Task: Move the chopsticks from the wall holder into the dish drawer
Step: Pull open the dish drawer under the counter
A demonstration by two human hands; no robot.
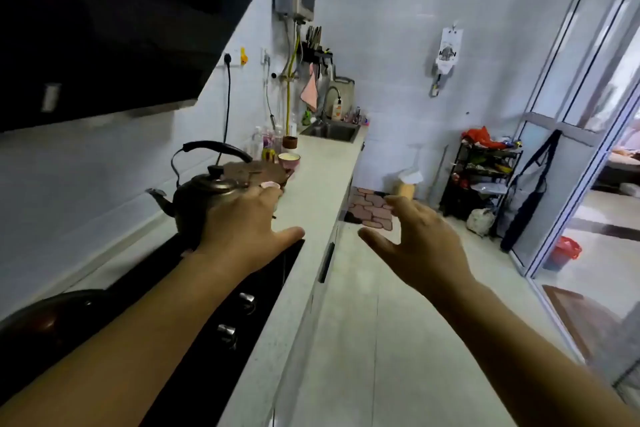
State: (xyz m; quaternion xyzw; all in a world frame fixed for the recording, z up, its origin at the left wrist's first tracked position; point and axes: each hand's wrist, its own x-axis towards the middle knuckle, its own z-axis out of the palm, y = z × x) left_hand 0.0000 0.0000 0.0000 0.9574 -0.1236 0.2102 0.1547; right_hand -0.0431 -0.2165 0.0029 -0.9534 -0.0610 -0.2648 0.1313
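A kettle (204,198) sits on the stove (221,305) at the left. Farther along the counter (318,177) lies the sink (330,132), with a shelf rack (481,177) across the floor to the right.

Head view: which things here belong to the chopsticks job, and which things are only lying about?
For the job:
- wall holder on the far wall, dark sticks upright in it (too small to confirm chopsticks)
- left hand, open and empty
- right hand, open and empty

Only lying about:
- kettle
- pink cup
- sink
- red bucket
- black rack
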